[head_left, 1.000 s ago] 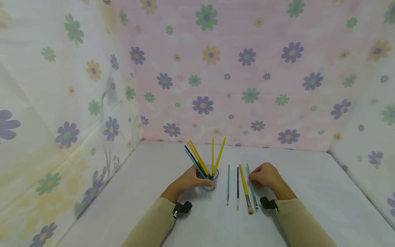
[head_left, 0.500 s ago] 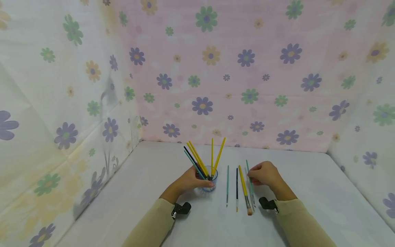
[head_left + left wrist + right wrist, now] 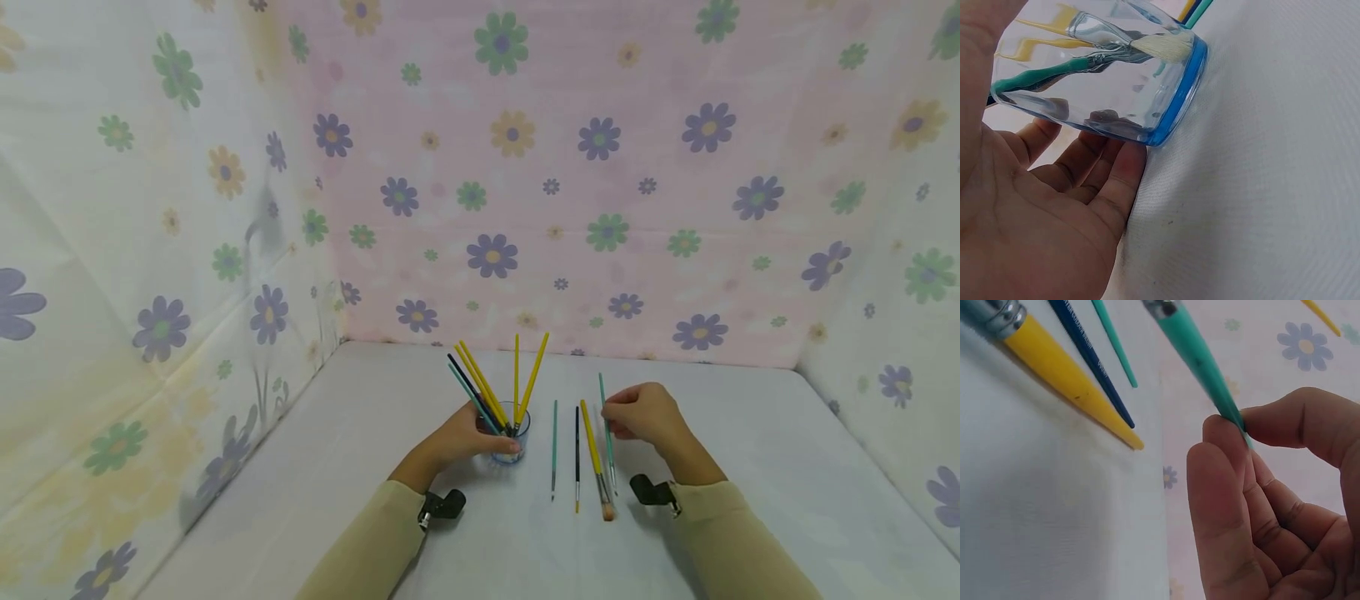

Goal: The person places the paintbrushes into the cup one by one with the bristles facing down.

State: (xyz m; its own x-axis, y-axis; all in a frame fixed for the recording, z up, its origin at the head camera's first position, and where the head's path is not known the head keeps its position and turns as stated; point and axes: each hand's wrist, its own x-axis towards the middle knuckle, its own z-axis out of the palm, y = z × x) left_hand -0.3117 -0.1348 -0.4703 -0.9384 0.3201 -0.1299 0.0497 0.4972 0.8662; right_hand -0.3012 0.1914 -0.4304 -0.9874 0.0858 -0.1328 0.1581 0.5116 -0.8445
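Teal brush (image 3: 1200, 362): blurred, bristle end cut off at 12 o'clock edge. Glass cup (image 3: 1104, 69): rim cut off at 11 o'clock, right wrist view lacks it.

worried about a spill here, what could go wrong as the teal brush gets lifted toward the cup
The right hand only pinches the teal brush at its thin handle, so it might slip or swing. Its tip hangs close to the yellow brush on the table and could nudge it. The glass cup, steadied by the left hand, is crowded with leaning brushes and may tip.
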